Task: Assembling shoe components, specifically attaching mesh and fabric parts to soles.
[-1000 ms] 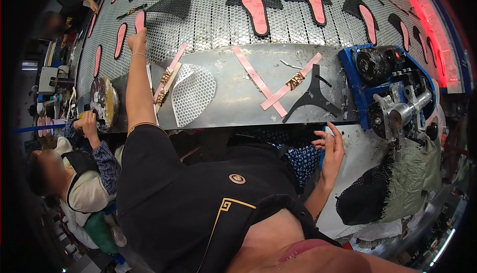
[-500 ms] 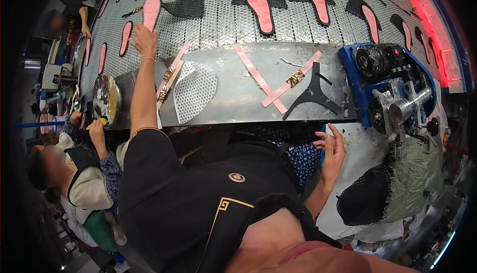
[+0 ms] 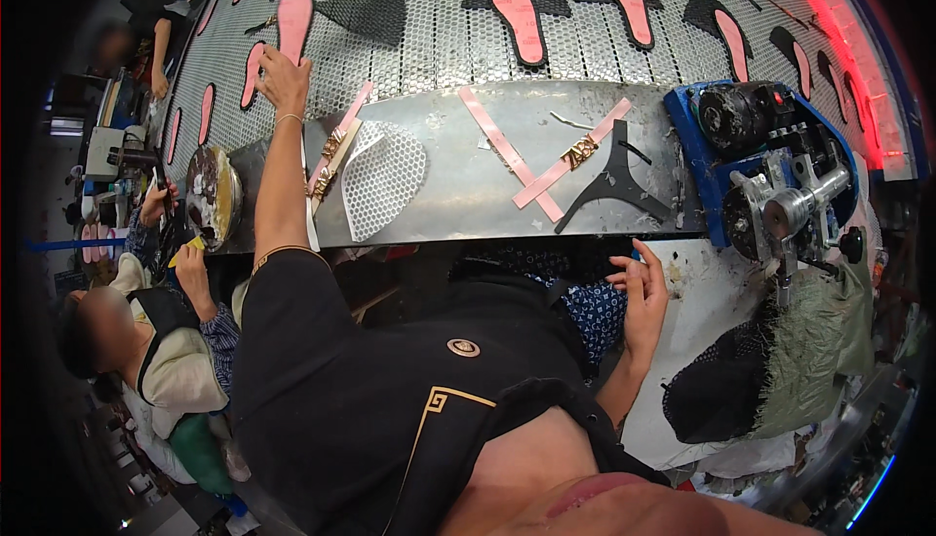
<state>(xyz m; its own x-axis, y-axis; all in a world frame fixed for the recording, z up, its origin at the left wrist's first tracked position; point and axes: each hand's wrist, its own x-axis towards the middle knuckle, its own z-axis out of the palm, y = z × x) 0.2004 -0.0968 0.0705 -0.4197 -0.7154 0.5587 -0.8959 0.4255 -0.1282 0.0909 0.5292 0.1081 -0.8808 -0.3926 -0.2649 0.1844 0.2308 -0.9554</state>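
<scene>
My left hand (image 3: 283,84) is stretched out over the mesh belt, its fingers closed on the heel end of a pink shoe insole (image 3: 294,21) with a dark rim. A black mesh piece (image 3: 366,17) lies just right of that insole. Another pink insole (image 3: 253,73) lies close to the left of the hand. Low over my lap, beside the metal ledge, is my right hand (image 3: 642,297), with loosely bent fingers apart and nothing visible in them. Pink straps with gold-coloured ornaments (image 3: 582,149) lie crossed on the ledge, by a black three-armed piece (image 3: 616,190).
Several pink insoles on black pieces lie along the mesh belt (image 3: 429,48). A blue-framed machine (image 3: 697,165) stands at the ledge's right end. A white perforated piece (image 3: 383,180) and a round, glue-smeared container (image 3: 214,197) are at left. A co-worker (image 3: 180,341) sits at left.
The insoles and black pieces on the belt have shifted slightly right, while the insole at my left hand has stayed nearly in place. My right hand has moved a little left.
</scene>
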